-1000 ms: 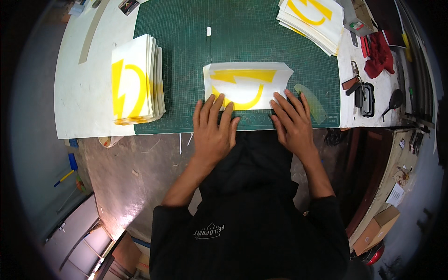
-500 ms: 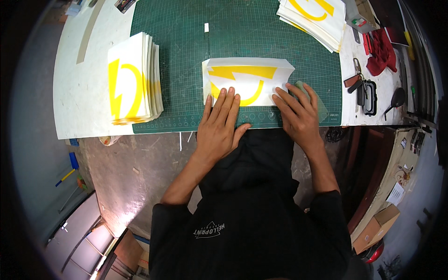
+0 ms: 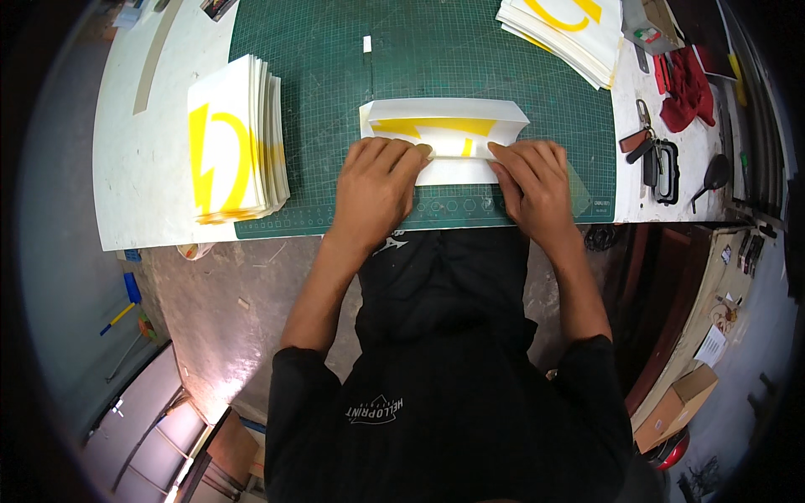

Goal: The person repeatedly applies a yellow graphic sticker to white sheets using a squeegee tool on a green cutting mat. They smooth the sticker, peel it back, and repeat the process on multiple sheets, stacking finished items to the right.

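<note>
A white paper sheet with yellow shapes lies on the green cutting mat, close to the front edge of the table. Its far flap stands up along a crease, and its near edge is lifted and folded over away from me. At the left end of that fold my left hand pinches the paper with curled fingers. My right hand grips the fold's right end, thumb underneath and fingers on top. A clear plastic piece lies beside my right hand.
Stacks of folded white-and-yellow papers stand at the left and at the far right. On the table's right side are keys, a black frame-shaped object, a black spoon-shaped thing and a red cloth.
My hands have gone from lying flat on the paper to gripping its near edge. That edge is now raised and turned over, covering part of the yellow print.
</note>
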The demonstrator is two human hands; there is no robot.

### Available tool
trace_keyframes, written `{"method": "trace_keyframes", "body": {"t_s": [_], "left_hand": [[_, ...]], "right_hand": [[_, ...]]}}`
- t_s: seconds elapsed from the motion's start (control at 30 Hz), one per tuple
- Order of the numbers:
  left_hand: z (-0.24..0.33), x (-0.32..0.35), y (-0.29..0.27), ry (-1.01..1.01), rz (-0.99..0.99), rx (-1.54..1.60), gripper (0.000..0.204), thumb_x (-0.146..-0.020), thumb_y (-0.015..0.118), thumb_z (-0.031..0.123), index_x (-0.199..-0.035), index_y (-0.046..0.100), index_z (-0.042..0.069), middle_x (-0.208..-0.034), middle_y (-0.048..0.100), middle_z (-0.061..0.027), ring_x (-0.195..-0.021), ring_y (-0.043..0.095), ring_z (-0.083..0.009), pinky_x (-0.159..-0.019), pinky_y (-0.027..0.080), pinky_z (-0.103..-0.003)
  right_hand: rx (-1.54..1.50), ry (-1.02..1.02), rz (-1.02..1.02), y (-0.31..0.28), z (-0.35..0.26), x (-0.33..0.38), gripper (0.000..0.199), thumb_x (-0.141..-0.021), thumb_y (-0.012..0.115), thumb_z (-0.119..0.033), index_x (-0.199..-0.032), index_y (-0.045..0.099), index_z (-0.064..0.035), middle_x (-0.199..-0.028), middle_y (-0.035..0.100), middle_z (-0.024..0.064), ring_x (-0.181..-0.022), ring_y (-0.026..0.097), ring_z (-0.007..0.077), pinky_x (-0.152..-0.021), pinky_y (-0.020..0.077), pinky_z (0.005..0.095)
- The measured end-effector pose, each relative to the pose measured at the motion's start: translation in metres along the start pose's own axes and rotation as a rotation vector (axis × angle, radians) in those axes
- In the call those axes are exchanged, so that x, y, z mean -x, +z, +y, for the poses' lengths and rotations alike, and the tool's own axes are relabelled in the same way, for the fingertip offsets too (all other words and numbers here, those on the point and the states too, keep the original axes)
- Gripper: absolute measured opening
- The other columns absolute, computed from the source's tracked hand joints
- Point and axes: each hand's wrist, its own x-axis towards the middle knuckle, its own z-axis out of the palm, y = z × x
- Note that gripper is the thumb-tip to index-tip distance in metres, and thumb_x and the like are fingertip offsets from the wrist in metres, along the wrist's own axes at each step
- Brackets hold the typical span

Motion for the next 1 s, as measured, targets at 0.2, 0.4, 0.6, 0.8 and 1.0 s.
{"method": "trace_keyframes", "body": {"t_s": [0.2, 0.4, 0.6, 0.8, 1.0], "left_hand": [[-0.001, -0.004, 0.004, 0.042, 0.03, 0.012, 0.023, -0.087, 0.078, 0.004, -0.11, 0.074, 0.007, -0.099, 0.072, -0.008, -0.094, 0.068, -0.0291, -0.084, 0.053, -0.042], [0.003, -0.003, 0.007, 0.011, 0.038, 0.104, 0.028, -0.086, 0.079, 0.003, -0.114, 0.075, 0.007, -0.099, 0.072, -0.0103, -0.096, 0.069, -0.0298, -0.087, 0.054, -0.042], [-0.007, -0.019, 0.001, -0.05, -0.048, 0.23, 0.027, -0.087, 0.081, 0.009, -0.113, 0.075, 0.003, -0.103, 0.074, -0.0159, -0.097, 0.07, -0.0348, -0.09, 0.055, -0.044], [-0.011, -0.029, -0.003, -0.085, -0.122, 0.266, 0.025, -0.088, 0.081, 0.011, -0.112, 0.076, 0.003, -0.105, 0.075, -0.0169, -0.095, 0.071, -0.0369, -0.088, 0.056, -0.044], [0.005, 0.0, 0.0, 0.038, -0.034, 0.003, 0.028, -0.083, 0.079, 0.003, -0.111, 0.078, 0.006, -0.112, 0.077, -0.0111, -0.101, 0.073, -0.0286, -0.088, 0.059, -0.043]], "right_hand": [[-0.062, 0.011, -0.053, -0.005, 0.004, -0.012, 0.031, -0.088, 0.08, -0.004, -0.118, 0.077, -0.007, -0.1, 0.072, 0.008, -0.098, 0.066, 0.0258, -0.094, 0.0471, 0.0414], [-0.125, 0.016, -0.073, -0.006, 0.011, -0.012, 0.028, -0.091, 0.077, -0.004, -0.119, 0.077, -0.0053, -0.1, 0.073, 0.0106, -0.097, 0.064, 0.0276, -0.094, 0.0463, 0.0408], [-0.288, 0.164, -0.183, -0.014, 0.018, -0.023, 0.025, -0.096, 0.07, -0.005, -0.12, 0.076, -0.0023, -0.101, 0.073, 0.0138, -0.099, 0.063, 0.0306, -0.095, 0.0454, 0.0409], [-0.304, 0.216, -0.24, -0.015, 0.018, -0.03, 0.026, -0.096, 0.069, -0.006, -0.121, 0.075, -0.0016, -0.105, 0.072, 0.0141, -0.099, 0.062, 0.0318, -0.093, 0.0467, 0.0416], [-0.124, -0.056, -0.12, -0.013, 0.017, -0.008, 0.034, -0.081, 0.075, 0.004, -0.115, 0.077, -0.002, -0.113, 0.073, 0.0127, -0.103, 0.065, 0.0292, -0.093, 0.0504, 0.0436]]}}
